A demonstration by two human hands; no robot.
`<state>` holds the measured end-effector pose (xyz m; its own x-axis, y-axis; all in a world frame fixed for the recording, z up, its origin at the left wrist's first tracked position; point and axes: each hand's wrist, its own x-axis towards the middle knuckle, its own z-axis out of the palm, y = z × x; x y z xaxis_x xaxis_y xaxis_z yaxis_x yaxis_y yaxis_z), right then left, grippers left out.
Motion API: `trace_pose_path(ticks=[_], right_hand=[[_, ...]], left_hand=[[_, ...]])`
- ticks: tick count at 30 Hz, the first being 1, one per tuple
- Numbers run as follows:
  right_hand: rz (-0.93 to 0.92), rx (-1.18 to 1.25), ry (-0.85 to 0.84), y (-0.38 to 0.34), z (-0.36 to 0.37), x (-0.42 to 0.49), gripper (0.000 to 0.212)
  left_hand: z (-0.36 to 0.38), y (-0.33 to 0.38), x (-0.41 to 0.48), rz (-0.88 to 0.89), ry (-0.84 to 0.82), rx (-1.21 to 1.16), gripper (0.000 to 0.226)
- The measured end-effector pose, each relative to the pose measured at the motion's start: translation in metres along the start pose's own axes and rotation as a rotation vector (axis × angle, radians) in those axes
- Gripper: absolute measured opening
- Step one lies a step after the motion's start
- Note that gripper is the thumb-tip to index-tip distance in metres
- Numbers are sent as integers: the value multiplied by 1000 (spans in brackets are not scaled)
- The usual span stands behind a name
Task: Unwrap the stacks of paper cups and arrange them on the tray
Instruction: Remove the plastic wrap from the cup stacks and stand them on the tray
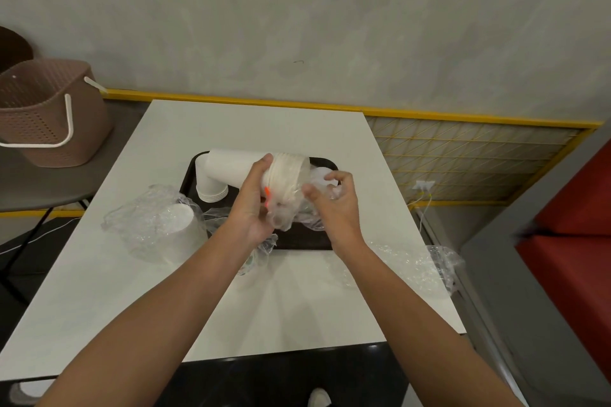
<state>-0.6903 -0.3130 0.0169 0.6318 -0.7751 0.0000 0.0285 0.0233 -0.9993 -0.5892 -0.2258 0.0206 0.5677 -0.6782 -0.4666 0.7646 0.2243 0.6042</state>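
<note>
My left hand (254, 198) grips a stack of white paper cups (238, 167), held sideways above the dark tray (297, 238), rims pointing right. Clear plastic wrap (284, 213) hangs off the rim end, and my right hand (334, 200) pinches it. A second unwrapped stack (210, 187) lies on the tray's left part. Another stack (172, 225), still in plastic, lies on the white table (297, 301) to the left of the tray. Below my left wrist, a printed cup (249, 263) shows only partly.
Loose crumpled plastic (426, 266) lies near the table's right edge. A brown perforated basket (46, 112) stands on a grey side table at the left. A yellow wire rack (463, 155) runs along the wall at the right, and a red seat (575, 221) is at the far right.
</note>
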Motion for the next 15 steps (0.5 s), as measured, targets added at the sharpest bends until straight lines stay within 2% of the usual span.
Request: trace_pose_path(ticks=[2, 5, 8, 12, 15], right_hand=[[-86, -92, -92, 2, 2, -1, 43], [-91, -103, -77, 4, 7, -1, 30], [-106, -84, -70, 7, 7, -4, 18], [-101, -14, -2, 16, 1, -8, 28], [-30, 108, 25, 22, -12, -7, 32]], left_hand=[[-1, -1, 0, -18, -26, 13, 54], [-2, -4, 0, -40, -105, 28, 67], [-1, -2, -2, -50, -113, 20, 60], [1, 4, -2, -10, -58, -9, 42], [0, 8, 1, 42, 23, -35, 50]])
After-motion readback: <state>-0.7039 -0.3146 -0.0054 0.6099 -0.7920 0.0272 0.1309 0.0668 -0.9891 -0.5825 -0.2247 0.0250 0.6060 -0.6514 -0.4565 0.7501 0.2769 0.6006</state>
